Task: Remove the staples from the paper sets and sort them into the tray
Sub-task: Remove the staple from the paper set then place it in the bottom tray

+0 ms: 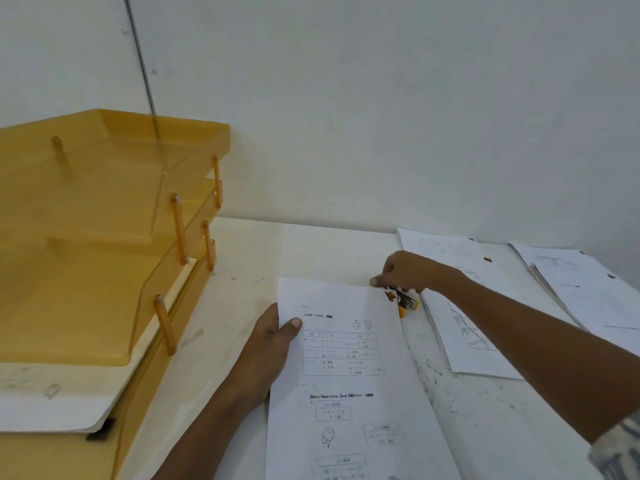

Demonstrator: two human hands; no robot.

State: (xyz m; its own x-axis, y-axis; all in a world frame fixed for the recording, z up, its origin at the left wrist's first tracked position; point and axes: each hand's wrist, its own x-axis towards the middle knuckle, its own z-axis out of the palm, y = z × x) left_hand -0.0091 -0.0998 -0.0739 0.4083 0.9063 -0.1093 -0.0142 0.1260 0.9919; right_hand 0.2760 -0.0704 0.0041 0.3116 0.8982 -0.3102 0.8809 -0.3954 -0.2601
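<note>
Paper set (349,358) lies on the bench (242,271) in front of the person, its long side running away from them. The left hand (266,344) pinches its left edge, thumb on top and fingers underneath. The right hand (408,271) is curled at the top right corner, gripping a yellow and metal remover (403,301) just at that corner. From where I stand I cannot tell whether the jaws are under a staple. The risk I see is tearing. The left hand holds far from the corner being worked, so a sharp pull could lift the sheets and rip the corner. A freed staple could also spring off among the specks on the bench, or land on the other sets (467,341) close by on the right. Mixing looks possible too, since those sets overlap one another. The amber tray (104,209) stands well to the left, with white sheets in its lowest tier. Loose pages carried across could slide apart or go into the wrong tier.
</note>
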